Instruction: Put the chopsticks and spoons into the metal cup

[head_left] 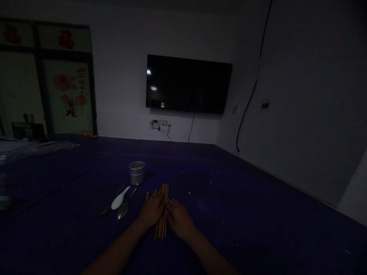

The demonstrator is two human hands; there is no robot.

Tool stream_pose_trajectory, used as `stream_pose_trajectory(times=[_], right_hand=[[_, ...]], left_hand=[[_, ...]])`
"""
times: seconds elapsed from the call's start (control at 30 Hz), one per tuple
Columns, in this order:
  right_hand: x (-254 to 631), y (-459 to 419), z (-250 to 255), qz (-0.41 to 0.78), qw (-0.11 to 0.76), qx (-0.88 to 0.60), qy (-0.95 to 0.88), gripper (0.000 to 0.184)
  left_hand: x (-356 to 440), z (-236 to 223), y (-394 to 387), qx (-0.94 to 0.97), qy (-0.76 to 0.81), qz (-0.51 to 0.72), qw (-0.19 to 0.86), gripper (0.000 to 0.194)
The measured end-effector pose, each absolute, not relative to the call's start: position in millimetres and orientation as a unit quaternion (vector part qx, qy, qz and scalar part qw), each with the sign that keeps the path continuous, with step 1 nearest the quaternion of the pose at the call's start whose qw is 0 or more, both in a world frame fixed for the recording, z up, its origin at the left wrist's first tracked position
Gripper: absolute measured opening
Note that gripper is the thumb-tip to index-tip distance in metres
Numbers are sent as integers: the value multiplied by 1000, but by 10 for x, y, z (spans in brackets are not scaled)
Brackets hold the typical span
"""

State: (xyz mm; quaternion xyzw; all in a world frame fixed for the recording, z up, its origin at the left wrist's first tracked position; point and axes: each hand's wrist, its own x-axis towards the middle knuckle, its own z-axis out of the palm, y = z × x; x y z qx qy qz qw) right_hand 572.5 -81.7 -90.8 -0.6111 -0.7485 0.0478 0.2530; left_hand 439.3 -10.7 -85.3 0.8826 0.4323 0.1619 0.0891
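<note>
A bundle of several wooden chopsticks (162, 228) lies lengthwise on the dark blue surface, pointing away from me. My left hand (151, 208) is closed against its left side, and my right hand (179, 217) presses in from the right, so the sticks are gripped between both. To the left lie a white soup spoon (119, 200), a metal spoon (123, 210) and a darker utensil (106, 210), perhaps a fork; its head is too dim to tell. Just behind them a silver metal cup (137, 175) stands upright.
The blue surface (258, 214) has small white scraps scattered on it. Clear plastic sheeting (37, 150) lies at the far left. A dark television (189, 84) hangs on the back wall above sockets and cables. On the right wall, a black cable (247, 109) hangs down.
</note>
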Motion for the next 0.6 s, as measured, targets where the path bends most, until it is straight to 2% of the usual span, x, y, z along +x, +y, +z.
stream_pose_trajectory(times=[0.6], right_hand=[[5725, -813, -917, 42, 251, -614, -747, 45]], left_hand=[[4408, -841, -108, 876, 440, 168, 102, 52]])
